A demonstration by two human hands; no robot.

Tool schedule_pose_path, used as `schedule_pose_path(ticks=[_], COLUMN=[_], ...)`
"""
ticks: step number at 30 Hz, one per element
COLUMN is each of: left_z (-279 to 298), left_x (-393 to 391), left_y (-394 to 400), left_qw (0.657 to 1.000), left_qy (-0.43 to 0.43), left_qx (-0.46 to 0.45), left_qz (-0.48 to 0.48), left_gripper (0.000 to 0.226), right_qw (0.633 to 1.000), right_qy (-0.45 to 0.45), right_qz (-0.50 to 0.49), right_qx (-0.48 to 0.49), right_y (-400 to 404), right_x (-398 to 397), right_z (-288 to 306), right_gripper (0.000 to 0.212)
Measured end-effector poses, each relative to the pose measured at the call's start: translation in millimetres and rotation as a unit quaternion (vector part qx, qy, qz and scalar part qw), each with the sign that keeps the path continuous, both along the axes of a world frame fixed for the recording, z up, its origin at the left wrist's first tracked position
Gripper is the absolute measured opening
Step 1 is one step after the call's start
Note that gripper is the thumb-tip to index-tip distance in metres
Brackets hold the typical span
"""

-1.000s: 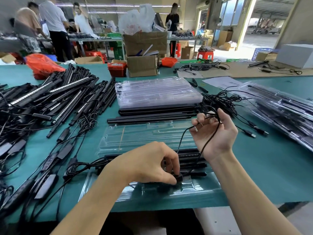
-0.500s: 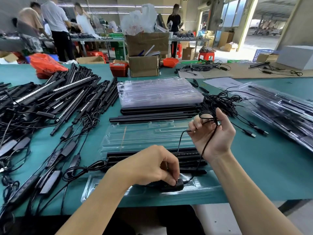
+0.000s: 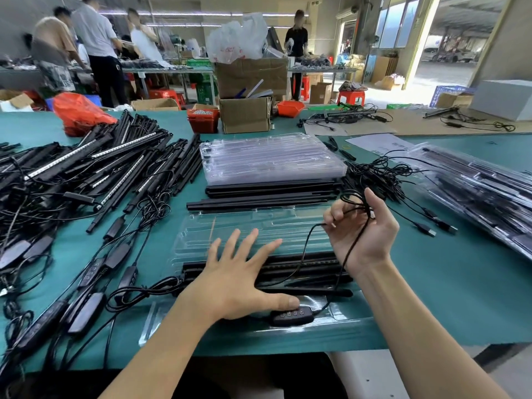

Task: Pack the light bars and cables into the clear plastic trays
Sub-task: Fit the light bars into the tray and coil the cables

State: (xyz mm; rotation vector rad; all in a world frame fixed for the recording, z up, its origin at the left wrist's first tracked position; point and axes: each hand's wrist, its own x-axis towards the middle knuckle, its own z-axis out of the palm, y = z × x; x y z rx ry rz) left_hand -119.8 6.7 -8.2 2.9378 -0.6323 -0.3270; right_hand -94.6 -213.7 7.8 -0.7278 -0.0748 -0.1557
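Two bare forearms come into the picture from the near edge. No sleeve shows on either arm up to the edge of the frame. The left hand (image 3: 239, 286) has no glove, no ring and no watch, and its wrist carries no band. The right hand (image 3: 364, 230) is also bare, without glove, ring or bracelet, and its wrist is free too. The fingernails that can be seen on both hands are short and without polish. Between the arms, at the near edge, a dark piece of clothing is visible.
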Motion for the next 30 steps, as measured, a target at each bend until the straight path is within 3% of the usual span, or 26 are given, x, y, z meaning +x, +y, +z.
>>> schedule_pose_path(ticks=[5, 8, 13, 19, 22, 26, 28, 30], left_z=[-9.8, -11.0, -14.4, -19.8, -18.6, -12.6, -4.7, 1.6], left_x=[6.4, 8.5, 7.4, 8.6, 7.1, 0.3, -3.3, -4.8], left_y=[3.7, 6.1, 4.0, 2.6, 1.5, 1.3, 1.4, 0.6], left_qw=[0.999, 0.999, 0.996, 0.995, 0.995, 0.979, 0.949, 0.916], left_qy=[-0.024, -0.044, -0.074, -0.095, -0.090, -0.149, -0.210, -0.265], left_qx=[-0.025, -0.027, -0.049, -0.021, -0.031, -0.137, -0.230, -0.269], left_qz=[0.011, 0.007, 0.020, 0.030, 0.029, 0.009, -0.054, -0.138], left_gripper=[0.112, 0.107, 0.076, 0.065, 0.067, 0.064, 0.051, 0.033], right_qw=[0.999, 0.997, 0.978, 0.960, 0.966, 0.971, 0.970, 0.971], right_qy=[0.022, 0.052, 0.108, 0.084, 0.063, 0.038, 0.025, 0.017], right_qz=[-0.032, -0.038, 0.007, 0.034, 0.060, 0.078, 0.082, 0.086], right_qx=[-0.002, -0.051, -0.177, -0.266, -0.242, -0.225, -0.228, -0.221], right_y=[-0.9, -7.5, -38.3, -55.7, -49.9, -41.5, -36.0, -30.1], right_x=[4.1, 3.0, -9.9, -22.0, -24.1, -23.9, -22.9, -21.9], right_z=[3.4, 3.8, 14.5, 24.1, 23.6, 24.1, 23.2, 22.1], right_gripper=[0.029, 0.038, 0.046, 0.038, 0.038, 0.038, 0.037, 0.039])
